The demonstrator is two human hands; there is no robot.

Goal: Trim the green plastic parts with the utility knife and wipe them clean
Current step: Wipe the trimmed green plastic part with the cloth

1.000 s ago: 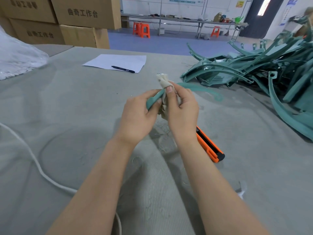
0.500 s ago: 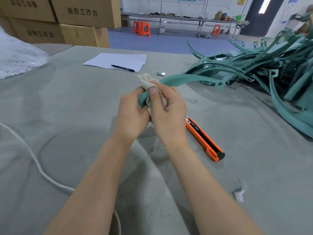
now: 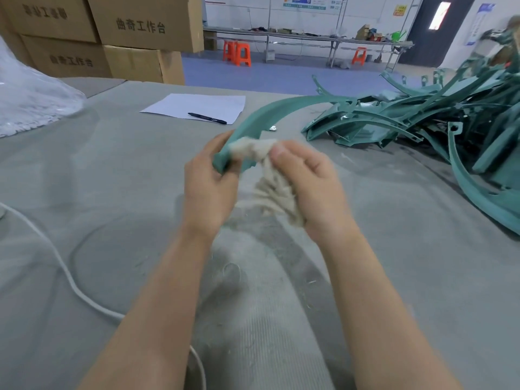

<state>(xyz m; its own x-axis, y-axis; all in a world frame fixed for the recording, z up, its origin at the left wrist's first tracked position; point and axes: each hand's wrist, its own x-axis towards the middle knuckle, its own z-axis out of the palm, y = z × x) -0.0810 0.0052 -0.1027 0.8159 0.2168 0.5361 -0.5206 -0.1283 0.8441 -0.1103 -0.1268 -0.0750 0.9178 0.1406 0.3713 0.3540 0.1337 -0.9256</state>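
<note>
Left hand (image 3: 208,190): fingers (image 3: 229,175) curled round the near end of one curved green part (image 3: 264,116), thumb along its upper left edge. Firm grip.

Right hand (image 3: 312,190): fingers (image 3: 312,164) partly closed, gripping a bunched pale rag (image 3: 273,192). The thumb presses the rag's top fold onto the part just right of the left fingers; the rest of the rag hangs down between the two hands, against the right palm.

Part position: held above the counter (image 3: 112,178), its near end between the two sets of fingers. Its long axis runs from the left fingers away from the person and to the right, arching up and over. The far end points at the pile (image 3: 422,116) of like green parts, well to the right of the right fingers. Whether that end touches the pile cannot be told.

Also present: paper (image 3: 180,104) with a pen (image 3: 207,118) on it, beyond the left fingers; cardboard boxes (image 3: 140,32) farther back on the left; a clear plastic bag (image 3: 28,102) at the far left; a white cord (image 3: 64,271) on the counter, left of the left forearm.
</note>
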